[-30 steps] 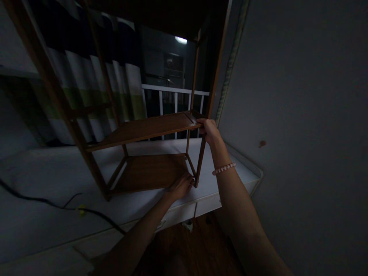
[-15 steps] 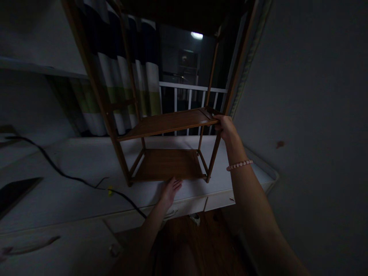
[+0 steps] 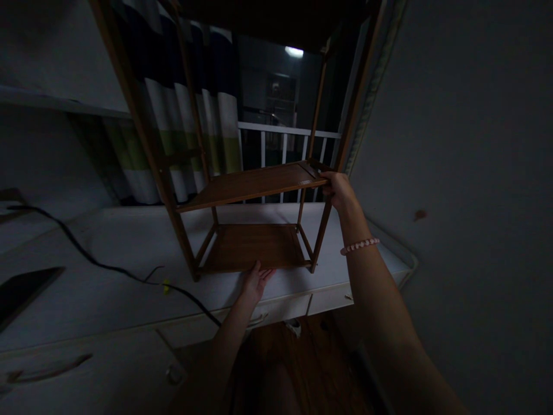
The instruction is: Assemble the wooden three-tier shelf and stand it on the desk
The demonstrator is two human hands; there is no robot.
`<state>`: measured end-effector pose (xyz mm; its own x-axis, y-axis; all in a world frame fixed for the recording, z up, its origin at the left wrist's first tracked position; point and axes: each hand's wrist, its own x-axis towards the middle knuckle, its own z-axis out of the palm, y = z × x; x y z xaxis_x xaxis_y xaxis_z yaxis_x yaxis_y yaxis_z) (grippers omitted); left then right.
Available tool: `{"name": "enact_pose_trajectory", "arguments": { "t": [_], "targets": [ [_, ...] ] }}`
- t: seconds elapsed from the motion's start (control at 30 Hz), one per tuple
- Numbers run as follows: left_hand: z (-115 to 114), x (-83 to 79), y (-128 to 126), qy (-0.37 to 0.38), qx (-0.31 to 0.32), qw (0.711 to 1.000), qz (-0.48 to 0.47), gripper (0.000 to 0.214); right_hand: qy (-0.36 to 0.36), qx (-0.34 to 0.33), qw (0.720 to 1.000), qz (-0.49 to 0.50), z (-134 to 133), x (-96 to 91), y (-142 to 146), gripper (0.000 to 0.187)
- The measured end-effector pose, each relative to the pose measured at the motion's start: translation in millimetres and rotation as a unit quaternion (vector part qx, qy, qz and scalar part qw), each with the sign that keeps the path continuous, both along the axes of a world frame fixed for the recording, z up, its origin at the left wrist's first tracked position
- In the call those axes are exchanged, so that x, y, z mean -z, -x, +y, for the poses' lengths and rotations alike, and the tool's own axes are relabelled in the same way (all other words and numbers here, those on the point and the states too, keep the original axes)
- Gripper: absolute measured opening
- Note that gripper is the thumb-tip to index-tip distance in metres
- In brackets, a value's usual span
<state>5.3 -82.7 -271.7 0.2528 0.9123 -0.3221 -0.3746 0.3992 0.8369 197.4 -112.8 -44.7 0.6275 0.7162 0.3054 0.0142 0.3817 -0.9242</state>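
Note:
A brown wooden shelf rack [image 3: 142, 127] stands upright on a white countertop. My right hand [image 3: 340, 189], with a beaded bracelet at its wrist, is closed around the front right corner of the middle shelf board [image 3: 259, 183], beside the right front post. That board slopes, its right end higher than its left. Lower down, my left hand [image 3: 256, 283] holds the front edge of the bottom shelf board [image 3: 254, 245], thumb at the top of the edge and fingers beneath. The dark upper board [image 3: 268, 20] runs out of view at the top.
On the white countertop [image 3: 125, 242] a black cable [image 3: 108, 266] with a yellow bit runs left of the rack. A dark flat object [image 3: 26, 291] lies at far left. Behind are a striped curtain [image 3: 227, 115] and white railing [image 3: 285, 131]; a wall [image 3: 466, 173] rises at right.
My left hand has turned, bringing its thumb up to the bottom board's front edge and its fingers below. My right hand and the sloping middle board look about the same.

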Motion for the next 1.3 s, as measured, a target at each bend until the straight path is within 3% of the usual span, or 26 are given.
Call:
{"name": "enact_pose_trajectory", "arguments": {
  "t": [0.13, 0.2, 0.3, 0.37, 0.53, 0.63, 0.93, 1.17, 1.3],
  "targets": [
    [-4, -4.4, 35, -0.058, 0.018, 0.993, 0.103, 0.018, 0.0, 0.005, 1.0, -0.013, -1, 0.6, 0, 0.015],
    [-2, -8.4, 70, -0.099, -0.039, 0.977, 0.184, 0.02, 0.002, 0.01, 1.0, -0.017, -1, 0.9, 0, 0.015],
    [11, -14.4, 125, -0.166, -0.197, 0.917, 0.306, 0.033, -0.003, 0.008, 1.0, -0.019, 0, 1.0, -1, 0.015],
    [24, -14.9, 152, -0.223, -0.232, 0.868, 0.377, 0.053, -0.007, 0.006, 1.0, -0.014, 0, 0.8, -1, 0.016],
    [48, -2.2, 169, -0.324, -0.069, 0.773, 0.542, 0.043, -0.007, 0.005, 1.0, -0.008, -1, -0.2, 0, 0.019],
    [50, 5.3, 167, -0.342, -0.054, 0.725, 0.596, 0.043, -0.012, -0.004, 1.0, -0.007, -1, -0.2, 1, 0.018],
    [50, 12.7, 167, -0.347, -0.081, 0.708, 0.61, 0.031, -0.01, -0.02, 1.0, -0.019, -2, 0.9, -1, 0.017],
    [49, 11.2, 166, -0.347, -0.068, 0.723, 0.593, 0.029, 0.002, -0.03, 0.999, -0.024, 0, 0.6, -4, 0.018],
    [47, 11.1, 165, -0.36, -0.072, 0.714, 0.596, 0.03, 0.004, -0.034, 0.999, -0.025, 0, 0.4, -5, 0.017]
  ]
}}
